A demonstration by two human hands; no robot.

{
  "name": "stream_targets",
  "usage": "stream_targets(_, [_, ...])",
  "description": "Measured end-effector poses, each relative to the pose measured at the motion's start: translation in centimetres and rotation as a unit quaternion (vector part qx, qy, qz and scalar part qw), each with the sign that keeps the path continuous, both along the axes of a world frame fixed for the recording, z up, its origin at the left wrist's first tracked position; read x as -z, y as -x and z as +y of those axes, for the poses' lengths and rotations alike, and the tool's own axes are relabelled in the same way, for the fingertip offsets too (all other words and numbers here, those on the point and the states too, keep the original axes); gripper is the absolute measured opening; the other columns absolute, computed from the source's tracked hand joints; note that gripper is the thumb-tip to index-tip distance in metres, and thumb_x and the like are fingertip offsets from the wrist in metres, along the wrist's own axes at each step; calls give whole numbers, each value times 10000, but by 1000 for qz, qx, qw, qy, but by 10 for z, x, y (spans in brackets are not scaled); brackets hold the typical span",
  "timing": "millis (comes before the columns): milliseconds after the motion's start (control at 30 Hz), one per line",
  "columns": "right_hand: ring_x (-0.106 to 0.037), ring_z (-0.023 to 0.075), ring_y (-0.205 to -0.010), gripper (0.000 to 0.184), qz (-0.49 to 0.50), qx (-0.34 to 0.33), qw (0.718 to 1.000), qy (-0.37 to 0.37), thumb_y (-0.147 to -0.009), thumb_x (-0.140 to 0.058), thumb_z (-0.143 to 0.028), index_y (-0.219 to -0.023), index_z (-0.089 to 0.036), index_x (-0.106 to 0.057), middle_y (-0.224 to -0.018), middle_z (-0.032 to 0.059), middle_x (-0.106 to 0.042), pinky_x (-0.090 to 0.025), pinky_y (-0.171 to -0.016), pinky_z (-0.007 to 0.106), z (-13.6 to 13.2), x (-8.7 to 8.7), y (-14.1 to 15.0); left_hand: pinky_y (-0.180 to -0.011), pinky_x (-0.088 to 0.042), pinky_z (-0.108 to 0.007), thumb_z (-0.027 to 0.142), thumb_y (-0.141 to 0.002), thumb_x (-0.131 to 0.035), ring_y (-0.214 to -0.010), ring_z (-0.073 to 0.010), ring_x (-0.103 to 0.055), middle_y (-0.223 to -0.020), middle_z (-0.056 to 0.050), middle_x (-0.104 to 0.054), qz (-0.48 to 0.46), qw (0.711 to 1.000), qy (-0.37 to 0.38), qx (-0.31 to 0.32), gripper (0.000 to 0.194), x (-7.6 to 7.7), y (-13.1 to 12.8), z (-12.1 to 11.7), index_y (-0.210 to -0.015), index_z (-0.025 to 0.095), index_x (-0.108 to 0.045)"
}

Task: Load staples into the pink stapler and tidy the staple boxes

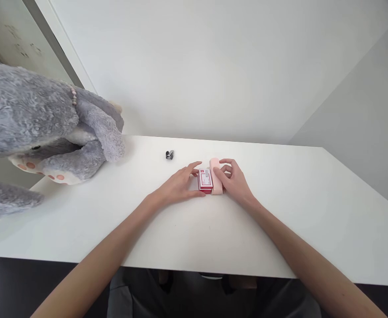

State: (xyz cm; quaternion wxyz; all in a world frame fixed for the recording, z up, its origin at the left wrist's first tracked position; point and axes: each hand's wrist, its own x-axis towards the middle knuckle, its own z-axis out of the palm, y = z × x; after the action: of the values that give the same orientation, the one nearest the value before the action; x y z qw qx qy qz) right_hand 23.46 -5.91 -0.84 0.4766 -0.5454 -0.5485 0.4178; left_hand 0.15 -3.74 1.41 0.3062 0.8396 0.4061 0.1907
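Observation:
A small red and white box (pixel 205 180) with a printed label lies on the white table. My left hand (pixel 179 184) reaches around it from the left, thumb along its near edge, a finger at its far left corner and the index finger stretched out past it. Right beside the box is a pink oblong thing that looks like a stapler (pixel 216 177). My right hand (pixel 234 180) grips this from the right, with the thumb on top and the other fingers curled at its far side. Part of the stapler's right side is hidden by my fingers.
A black binder clip (pixel 169 155) lies farther back, left of my hands. At the far left a large grey plush toy (pixel 91 128) sits on the white table (pixel 296 207). A white wall (pixel 213 79) rises behind the table's back edge.

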Motion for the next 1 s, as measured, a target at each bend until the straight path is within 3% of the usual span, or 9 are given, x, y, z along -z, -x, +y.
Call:
stream_targets(267, [-683,219,-717,565,12,0,1000,9,-847,-696,-667,-1220,-286,-510,-795,-37,-609,-479,-462,274,0,-2,0,-1112,-477,-459,571,-802,-799,-1333,-296,-586,-1474,-104,-595,-19,1000,6,3,997,-2,-1,0,-1616,317,-282])
stream_targets(633, [-632,186,-634,554,9,1,1000,2,-859,-686,-666,-1223,-287,-512,-792,-39,-609,-472,-472,274,-1,-2,0,-1079,-488,-460,603,-782,-802,-1303,-295,-594,-1494,-102,-583,-29,999,-15,6,990,-3,0,1,-1602,325,-321])
stream_targets(700, [-629,184,-634,540,10,3,1000,3,-865,-680,-663,-1214,-285,-517,-789,-40,-607,-463,-471,271,-1,-1,0,-1085,-481,-454,602,-890,-685,-1276,-274,-594,-1473,-95,-594,-45,997,-54,-23,778,-4,1,4,-1547,296,-402])
stream_targets(800, [-612,177,-627,508,13,8,1000,4,-883,-655,-664,-1195,-285,-527,-787,-39,-606,-455,-471,269,-1,-2,0,-1157,-417,-482,493,-1067,-373,-1308,-263,-541,-1427,-93,-612,-48,980,-146,-127,444,-2,4,11,-1405,250,-527])
stream_targets(833, [-601,172,-615,501,14,10,1000,5,-886,-648,-668,-1188,-286,-530,-783,-40,-603,-457,-473,272,-1,-2,0,-1186,-382,-506,454,-1080,-326,-1356,-278,-496,-1443,-102,-599,-33,969,-177,-168,427,0,6,14,-1380,240,-541])
stream_targets(900, [-580,165,-589,499,16,16,1000,11,-886,-636,-680,-1178,-289,-533,-773,-44,-594,-465,-476,279,0,-3,1,-1217,-323,-567,424,-1044,-409,-1464,-344,-371,-1557,-142,-497,19,945,-227,-237,438,5,11,20,-1410,210,-515])
stream_targets(1000, [-567,162,-572,491,16,21,999,21,-891,-616,-690,-1166,-293,-531,-780,-39,-604,-477,-481,288,0,-4,2,-1222,-273,-643,294,-995,-427,-1568,-412,-210,-1702,-174,-290,86,934,-223,-266,548,17,20,27,-1526,160,-405])
